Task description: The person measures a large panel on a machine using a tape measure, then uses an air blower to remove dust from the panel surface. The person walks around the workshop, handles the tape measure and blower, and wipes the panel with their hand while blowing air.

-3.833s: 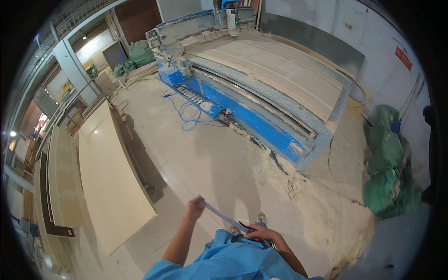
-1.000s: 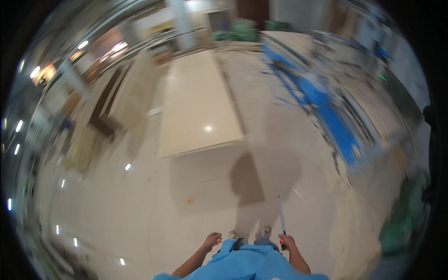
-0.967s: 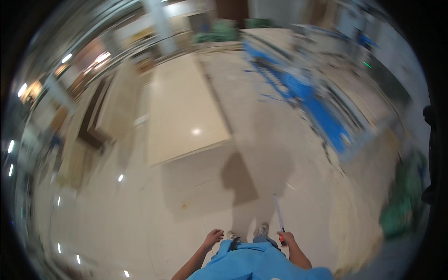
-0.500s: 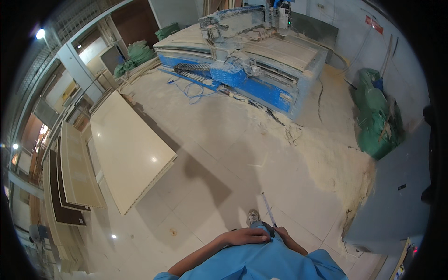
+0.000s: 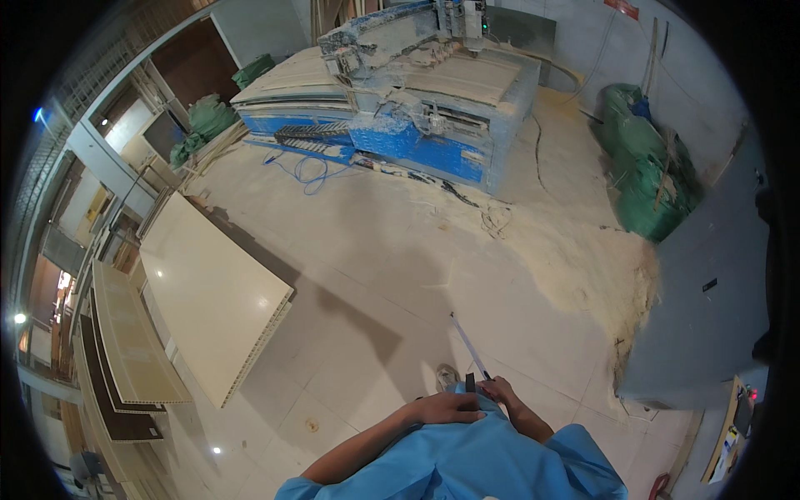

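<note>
I see a glossy cream panel (image 5: pixel 212 292) on the left. Right of it, the left hand (image 5: pixel 450 407) rests against the blue shirt (image 5: pixel 467 454) beside a black strip (image 5: pixel 470 382); I can't tell whether its fingers grip anything. Next, the tape measure (image 5: pixel 470 347) slants out over the floor (image 5: pixel 533 333), its narrow, pale blade straight and dark-tipped, its case mostly hidden by the right hand (image 5: pixel 498 391), fingers wrapped around it.

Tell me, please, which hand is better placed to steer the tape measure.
Probably the right hand: it holds the near end of the tape measure, while the left hand lies against the blue shirt.
</note>
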`<state>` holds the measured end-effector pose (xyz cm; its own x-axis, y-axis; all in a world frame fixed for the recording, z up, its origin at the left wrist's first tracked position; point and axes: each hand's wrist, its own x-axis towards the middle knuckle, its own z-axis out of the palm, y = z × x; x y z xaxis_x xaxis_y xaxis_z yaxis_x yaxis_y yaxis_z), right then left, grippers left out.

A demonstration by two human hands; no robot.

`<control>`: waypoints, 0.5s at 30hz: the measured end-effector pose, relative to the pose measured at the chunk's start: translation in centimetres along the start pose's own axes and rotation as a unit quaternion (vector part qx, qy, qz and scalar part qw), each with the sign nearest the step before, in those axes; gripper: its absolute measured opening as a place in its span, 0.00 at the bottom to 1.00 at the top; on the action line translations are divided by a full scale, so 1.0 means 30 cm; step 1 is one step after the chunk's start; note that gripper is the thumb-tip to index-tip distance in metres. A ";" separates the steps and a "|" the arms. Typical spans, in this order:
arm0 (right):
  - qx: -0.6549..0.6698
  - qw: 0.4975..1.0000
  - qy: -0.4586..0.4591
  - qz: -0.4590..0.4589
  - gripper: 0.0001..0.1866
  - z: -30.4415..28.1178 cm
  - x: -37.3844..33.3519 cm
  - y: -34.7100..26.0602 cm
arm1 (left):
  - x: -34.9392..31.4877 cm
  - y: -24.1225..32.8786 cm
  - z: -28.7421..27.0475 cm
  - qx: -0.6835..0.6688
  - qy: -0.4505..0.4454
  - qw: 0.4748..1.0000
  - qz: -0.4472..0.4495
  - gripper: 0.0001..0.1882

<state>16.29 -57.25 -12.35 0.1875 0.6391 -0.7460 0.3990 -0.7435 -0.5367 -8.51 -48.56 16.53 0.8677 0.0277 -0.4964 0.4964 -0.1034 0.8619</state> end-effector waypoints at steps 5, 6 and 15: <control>-0.063 0.995 0.081 0.012 0.32 0.003 -0.012 0.091 | 0.074 0.011 0.078 -0.065 0.015 0.995 0.070 0.31; 0.001 0.997 0.076 0.019 0.32 -0.004 -0.035 0.107 | 0.095 0.009 0.100 -0.075 0.021 0.993 0.092 0.30; 0.287 0.923 0.202 0.159 0.25 0.147 -0.365 0.520 | 0.282 0.059 0.340 -0.002 -0.254 0.963 0.095 0.27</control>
<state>16.49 -76.73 -14.30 0.5785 0.3059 -0.7561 -0.2537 -0.8136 -0.5232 -0.58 -58.66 12.80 0.8180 -0.4806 -0.3160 0.3312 -0.0557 0.9419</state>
